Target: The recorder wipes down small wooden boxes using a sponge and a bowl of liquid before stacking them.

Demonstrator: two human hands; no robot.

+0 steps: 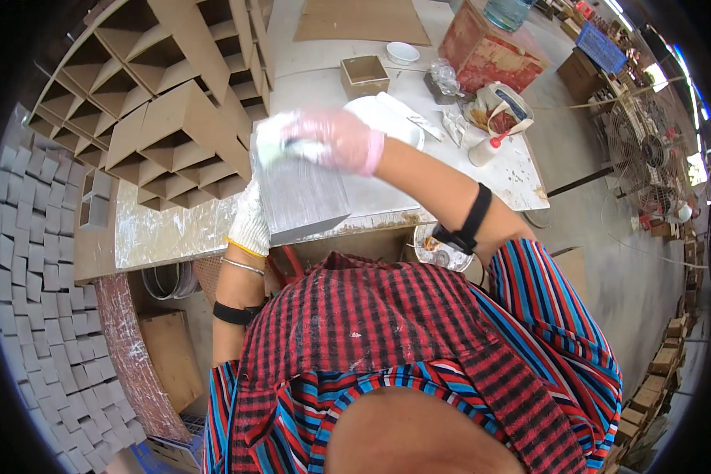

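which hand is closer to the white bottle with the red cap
Right. The pink-gloved right hand is left of the bottle, over the grey box; the white-gloved left hand is farther left, at that box's left side.

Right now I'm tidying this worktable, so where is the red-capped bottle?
In the head view, the red-capped bottle is toward the right edge of the white worktable, just in front of the open white container and beyond the right forearm.

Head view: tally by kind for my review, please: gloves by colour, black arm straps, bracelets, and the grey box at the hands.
Pink glove: 1
White knit glove: 1
Black arm straps: 2
Bracelet: 1
Grey box: 1
Total: 6
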